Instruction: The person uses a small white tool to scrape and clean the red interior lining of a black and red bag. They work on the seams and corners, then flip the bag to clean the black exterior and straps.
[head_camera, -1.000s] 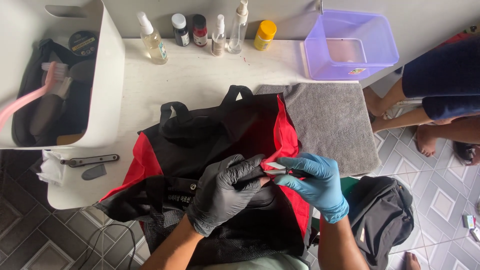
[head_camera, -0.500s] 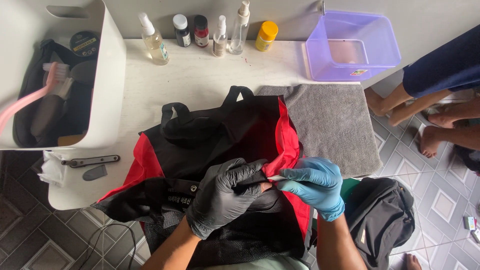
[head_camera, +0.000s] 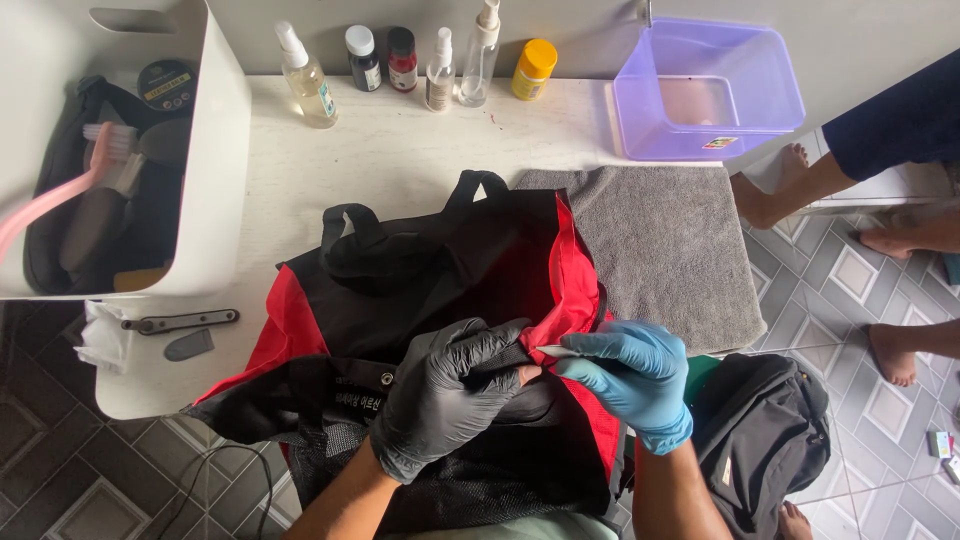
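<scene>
bystander's legs (head_camera: 850, 170) stepped back, right hand (head_camera: 630, 375) shifted lower

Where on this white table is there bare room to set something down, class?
Bare tabletop lies between the row of bottles, the white bin and the red-and-black bag. The grey towel top is free. It is crowded at the bag, where both gloved hands work.

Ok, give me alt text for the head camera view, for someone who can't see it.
Left hand in a black glove and right hand in a blue glove pinch the edge of a red and black bag on a white table. A grey towel, bottles and a purple tub sit beyond.
</scene>
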